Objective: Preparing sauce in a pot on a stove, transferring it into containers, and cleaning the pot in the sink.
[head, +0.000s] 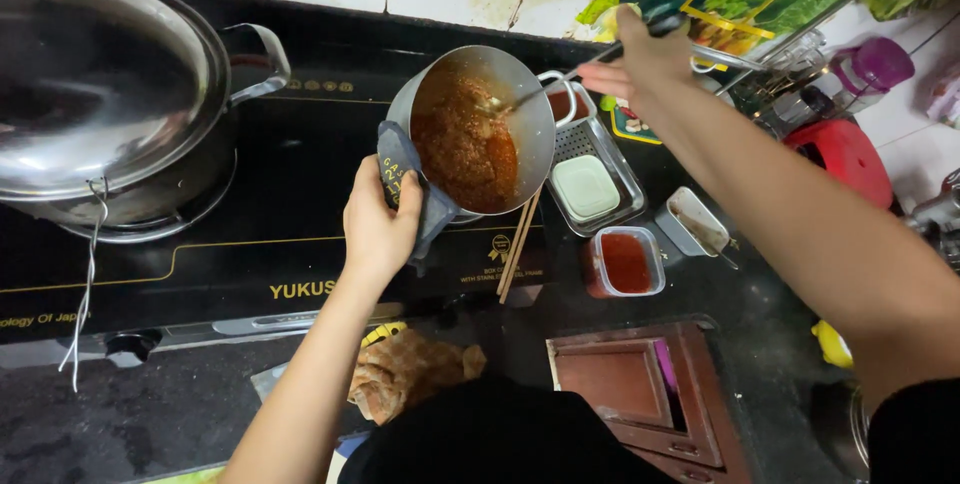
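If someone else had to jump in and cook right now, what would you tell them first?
Left hand: grips the rim of the small pot through a dark cloth, tipping it toward you.
Right hand: holds a long spoon, its tip in the reddish-brown minced mix inside the pot.
Nearby: chopsticks on the stove edge, a tub of red sauce, a metal tray, and a big lidded pot on the other burner.
Done: the mix looks cooked down. Left: it is all in the pot, none served.
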